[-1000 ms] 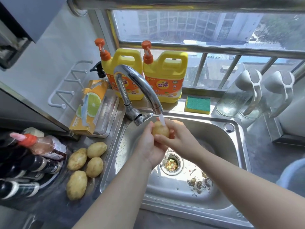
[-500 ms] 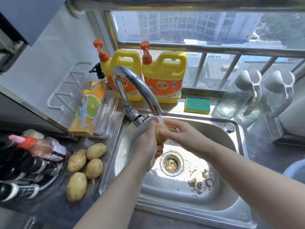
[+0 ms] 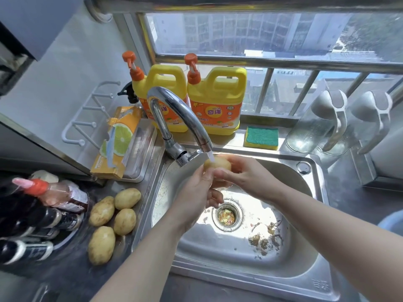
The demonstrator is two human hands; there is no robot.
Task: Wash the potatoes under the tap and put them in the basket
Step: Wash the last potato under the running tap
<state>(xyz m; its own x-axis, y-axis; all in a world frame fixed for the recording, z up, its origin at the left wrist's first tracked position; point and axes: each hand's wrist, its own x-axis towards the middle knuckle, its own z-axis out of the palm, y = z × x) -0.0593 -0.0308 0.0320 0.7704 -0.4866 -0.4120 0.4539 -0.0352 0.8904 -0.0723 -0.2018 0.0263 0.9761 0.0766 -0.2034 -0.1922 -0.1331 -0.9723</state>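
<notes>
A wet potato [image 3: 218,164] sits under the running water of the chrome tap [image 3: 178,118], above the steel sink [image 3: 309,253]. My left hand [image 3: 197,192] cups it from the left and below. My right hand [image 3: 244,177] grips it from the right, fingers curled around it. Several unwashed potatoes [image 3: 113,214] lie on the dark counter left of the sink. A pale blue rim [image 3: 392,223], possibly the basket, peeks in at the right edge.
Two yellow detergent jugs [image 3: 216,103] and a green sponge [image 3: 261,138] stand behind the sink. A lemon-print box [image 3: 117,142] lies in a tray at the left. Dark bottles [image 3: 37,214] crowd the left edge. Food scraps [image 3: 263,236] lie in the sink near the drain [image 3: 226,216].
Both hands have turned the potato under the stream; more of it shows on top now than half a second ago. The view has shifted slightly.
</notes>
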